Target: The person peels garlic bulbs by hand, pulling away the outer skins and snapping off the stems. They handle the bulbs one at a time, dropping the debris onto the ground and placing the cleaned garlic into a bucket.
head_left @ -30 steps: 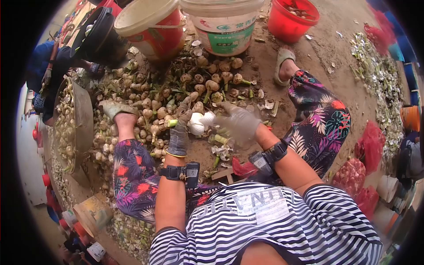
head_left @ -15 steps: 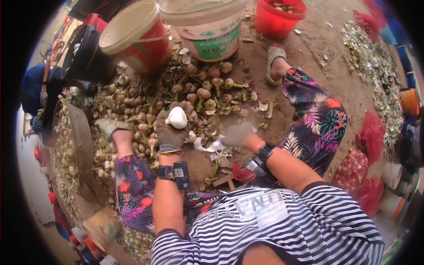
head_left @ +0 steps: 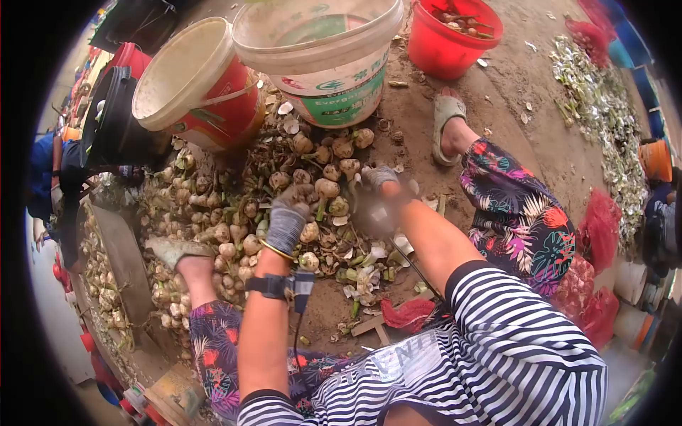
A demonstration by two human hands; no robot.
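Note:
My left hand (head_left: 290, 216), in a grey work glove, is over the pile of unpeeled garlic bulbs (head_left: 226, 233). Its fingers are smeared by motion, and I see no bulb in it. Stretched forward, my right hand (head_left: 381, 176), also gloved, is at the right edge of the pile, near a garlic bulb (head_left: 349, 167). Its fingers are mostly hidden. A dark blurred patch covers the area just below its wrist. Peeled skins and cut stems (head_left: 364, 277) lie on the ground between my arms.
In front stand a large white-and-green bucket (head_left: 330, 92), a red-and-cream bucket (head_left: 224, 106) and a red bucket (head_left: 444, 53) with bulbs inside. A tilted basin (head_left: 122, 252) of garlic is at left. Red net bags (head_left: 600, 227) lie at right. Another person (head_left: 53, 170) is at far left.
The white peeled bulb that was in my left hand is no longer seen there. My right hand has moved forward, away from my body. The view has shifted slightly.

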